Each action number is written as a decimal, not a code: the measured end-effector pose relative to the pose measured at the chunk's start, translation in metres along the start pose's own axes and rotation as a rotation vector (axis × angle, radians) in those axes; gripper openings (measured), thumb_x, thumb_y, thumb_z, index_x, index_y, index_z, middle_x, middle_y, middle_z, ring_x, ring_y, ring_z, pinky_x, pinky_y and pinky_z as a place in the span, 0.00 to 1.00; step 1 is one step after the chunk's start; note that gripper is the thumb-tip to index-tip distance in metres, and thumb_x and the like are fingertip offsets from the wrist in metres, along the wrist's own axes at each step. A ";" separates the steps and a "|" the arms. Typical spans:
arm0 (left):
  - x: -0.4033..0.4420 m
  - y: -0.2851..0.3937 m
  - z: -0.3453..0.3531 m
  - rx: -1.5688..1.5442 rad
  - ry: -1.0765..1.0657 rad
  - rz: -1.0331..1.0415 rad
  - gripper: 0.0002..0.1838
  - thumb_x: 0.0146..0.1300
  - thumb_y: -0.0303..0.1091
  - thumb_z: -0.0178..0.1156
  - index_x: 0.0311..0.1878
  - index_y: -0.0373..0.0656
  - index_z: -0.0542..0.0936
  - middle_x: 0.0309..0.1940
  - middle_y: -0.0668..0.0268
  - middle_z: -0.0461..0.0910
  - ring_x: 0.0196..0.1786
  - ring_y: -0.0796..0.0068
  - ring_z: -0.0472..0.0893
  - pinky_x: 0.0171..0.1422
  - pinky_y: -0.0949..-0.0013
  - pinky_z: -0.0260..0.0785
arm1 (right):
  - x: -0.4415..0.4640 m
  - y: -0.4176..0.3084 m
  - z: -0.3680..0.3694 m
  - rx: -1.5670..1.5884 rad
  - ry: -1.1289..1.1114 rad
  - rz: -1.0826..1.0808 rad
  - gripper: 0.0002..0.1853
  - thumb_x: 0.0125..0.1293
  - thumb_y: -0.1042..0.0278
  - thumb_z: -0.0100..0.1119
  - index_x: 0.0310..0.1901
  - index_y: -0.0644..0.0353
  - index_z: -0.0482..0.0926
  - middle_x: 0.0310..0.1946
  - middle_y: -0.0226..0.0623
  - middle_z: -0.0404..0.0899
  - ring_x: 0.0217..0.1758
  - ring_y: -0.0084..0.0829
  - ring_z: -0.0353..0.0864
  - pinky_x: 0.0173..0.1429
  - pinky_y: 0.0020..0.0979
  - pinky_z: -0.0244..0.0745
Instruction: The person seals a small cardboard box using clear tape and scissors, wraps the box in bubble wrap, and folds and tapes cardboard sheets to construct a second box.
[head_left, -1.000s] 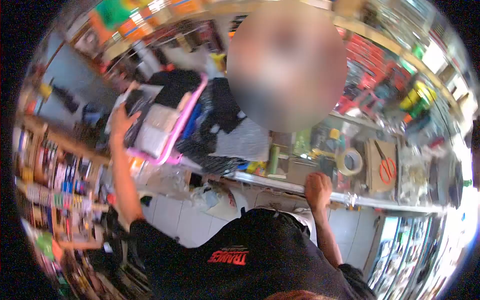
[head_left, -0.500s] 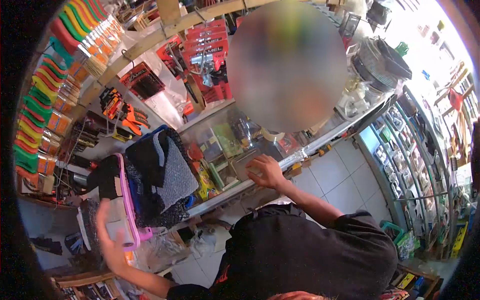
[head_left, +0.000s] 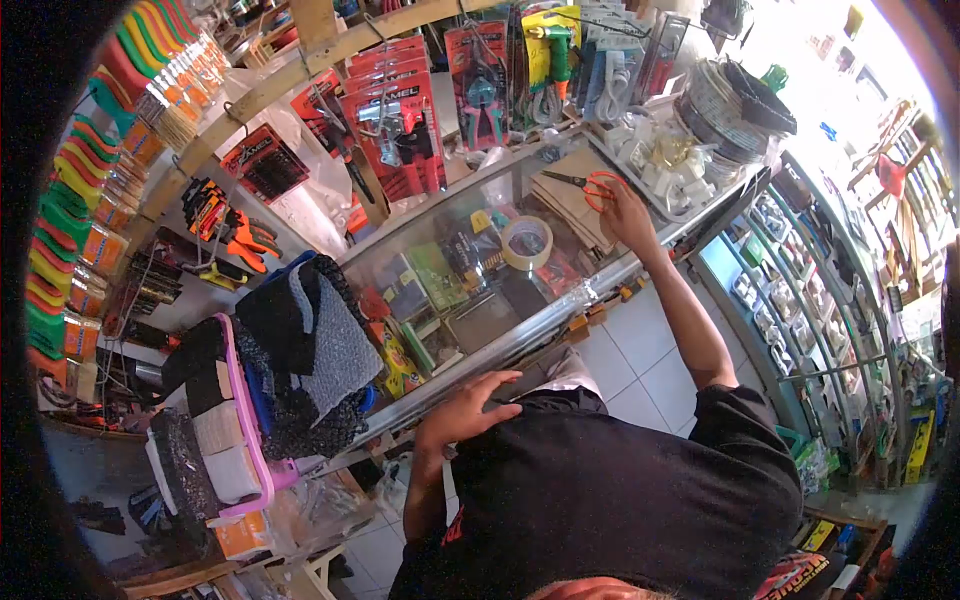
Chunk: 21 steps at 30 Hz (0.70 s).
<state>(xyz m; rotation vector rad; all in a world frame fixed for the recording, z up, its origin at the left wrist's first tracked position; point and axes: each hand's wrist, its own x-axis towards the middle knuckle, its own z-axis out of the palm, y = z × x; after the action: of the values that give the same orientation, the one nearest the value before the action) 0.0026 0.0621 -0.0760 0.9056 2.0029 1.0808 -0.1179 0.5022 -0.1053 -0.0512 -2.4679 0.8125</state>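
My right hand (head_left: 628, 222) is closed around the red-orange handles of a pair of scissors (head_left: 598, 190), whose dark blades point left. The scissors are over a stack of brown paper or cardboard sheets (head_left: 565, 197) on the glass-topped counter (head_left: 395, 248). A roll of tan tape (head_left: 527, 243) lies on the glass left of the sheets. In front of the counter's near edge, close to my chest, my left hand (head_left: 468, 408) is open, thumb and fingers apart, with nothing seen in it.
Dark and grey fabric pieces (head_left: 345, 345) lie at the counter's left end beside a pink-rimmed basket (head_left: 245, 420). Packaged tools (head_left: 400, 130) hang from a wooden rail (head_left: 240, 110). A tray of small white parts (head_left: 690, 175) stands right of the sheets. Paintbrushes (head_left: 165, 100) hang at far left.
My right hand has moved right and farther across the counter and now holds scissors. My left hand has come from the pink-rimmed basket toward my chest. A blurred patch over the counter is gone.
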 end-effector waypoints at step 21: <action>0.272 0.050 0.001 0.664 0.277 0.258 0.35 0.67 0.49 0.66 0.72 0.40 0.70 0.67 0.44 0.70 0.72 0.39 0.68 0.77 0.42 0.59 | -0.082 0.009 -0.083 0.349 -0.124 0.475 0.24 0.59 0.66 0.69 0.58 0.60 0.80 0.34 0.35 0.81 0.34 0.28 0.81 0.42 0.33 0.77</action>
<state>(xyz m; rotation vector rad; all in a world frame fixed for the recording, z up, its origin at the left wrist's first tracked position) -0.1272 0.3052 -0.0957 1.4454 2.5960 0.6890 -0.0072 0.5387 -0.0932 -0.4866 -2.4187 1.4753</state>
